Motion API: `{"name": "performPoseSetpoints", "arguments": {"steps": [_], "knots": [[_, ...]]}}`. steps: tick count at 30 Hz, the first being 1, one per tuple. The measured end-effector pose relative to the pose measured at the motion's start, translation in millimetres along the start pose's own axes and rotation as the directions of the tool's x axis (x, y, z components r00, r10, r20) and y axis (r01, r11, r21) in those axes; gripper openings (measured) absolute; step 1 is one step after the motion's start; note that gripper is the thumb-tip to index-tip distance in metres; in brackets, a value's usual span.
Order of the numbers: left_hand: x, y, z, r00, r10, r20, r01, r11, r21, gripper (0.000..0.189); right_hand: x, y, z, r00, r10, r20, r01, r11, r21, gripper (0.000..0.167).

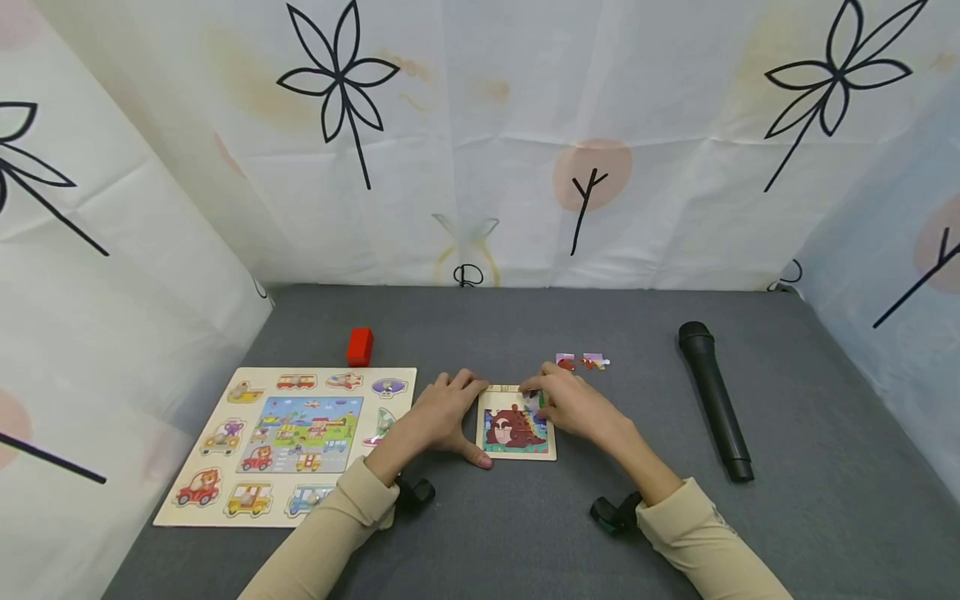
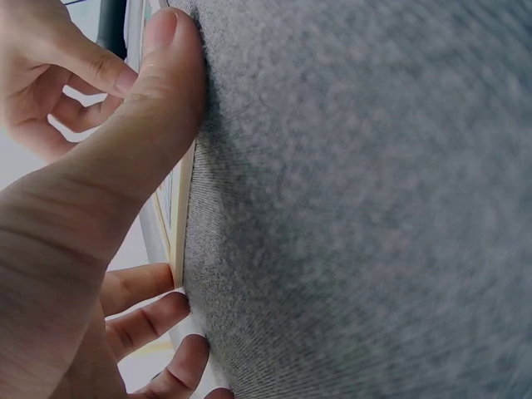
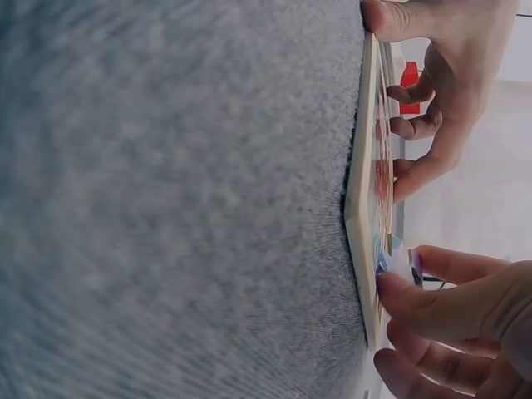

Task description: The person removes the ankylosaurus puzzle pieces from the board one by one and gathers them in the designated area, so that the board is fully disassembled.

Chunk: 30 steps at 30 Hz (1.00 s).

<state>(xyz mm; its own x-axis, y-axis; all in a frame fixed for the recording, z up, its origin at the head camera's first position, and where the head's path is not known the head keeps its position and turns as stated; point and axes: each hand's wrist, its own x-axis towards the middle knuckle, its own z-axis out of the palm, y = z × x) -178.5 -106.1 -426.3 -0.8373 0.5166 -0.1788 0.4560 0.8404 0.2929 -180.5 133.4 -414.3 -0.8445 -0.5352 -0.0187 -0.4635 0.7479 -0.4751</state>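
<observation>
A small wooden jigsaw puzzle board (image 1: 517, 456) lies in the middle, with a reddish-brown animal picture mostly assembled in its frame. My left hand (image 1: 441, 413) holds the board's left side, thumb at the near corner and fingertips at the far one. Over the board's upper right part, my right hand (image 1: 579, 405) pinches a thin puzzle piece (image 3: 416, 268) between thumb and index finger; the fingers hide much of the piece. Just beyond that hand lie two loose puzzle pieces, a left one (image 1: 566, 357) partly covered and a right one (image 1: 595, 362).
A large wooden vehicle puzzle (image 1: 255, 383) lies to the left, partly under my left forearm. Behind it stands a red block (image 1: 360, 347). At the right is a black microphone (image 1: 716, 400). White patterned cloth (image 1: 510, 100) encloses the grey table (image 1: 525, 542).
</observation>
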Motion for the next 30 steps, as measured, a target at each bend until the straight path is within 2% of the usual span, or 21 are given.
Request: {"name": "performPoseSetpoints", "arguments": {"steps": [11, 19, 30], "knots": [[-0.2, 0.5, -0.6, 1.0, 0.005, -0.003, -0.005, 1.0, 0.0, 0.116, -3.2, 3.3, -1.2, 0.999, -0.043, -0.03, 0.042, 0.999, -0.012, 0.037], [-0.2, 0.3, -0.2, 1.0, 0.007, -0.003, -0.006, 1.0, 0.01, 0.115, -6.4, 10.0, -14.6, 0.996, -0.061, -0.058, 0.059, 0.998, -0.033, 0.036], [-1.2, 0.9, -0.4, 1.0, 0.008, -0.008, -0.008, 1.0, 0.005, 0.115, -15.7, 31.8, -41.5, 0.998, 0.021, -0.065, -0.025, 0.998, -0.059, 0.039]]}}
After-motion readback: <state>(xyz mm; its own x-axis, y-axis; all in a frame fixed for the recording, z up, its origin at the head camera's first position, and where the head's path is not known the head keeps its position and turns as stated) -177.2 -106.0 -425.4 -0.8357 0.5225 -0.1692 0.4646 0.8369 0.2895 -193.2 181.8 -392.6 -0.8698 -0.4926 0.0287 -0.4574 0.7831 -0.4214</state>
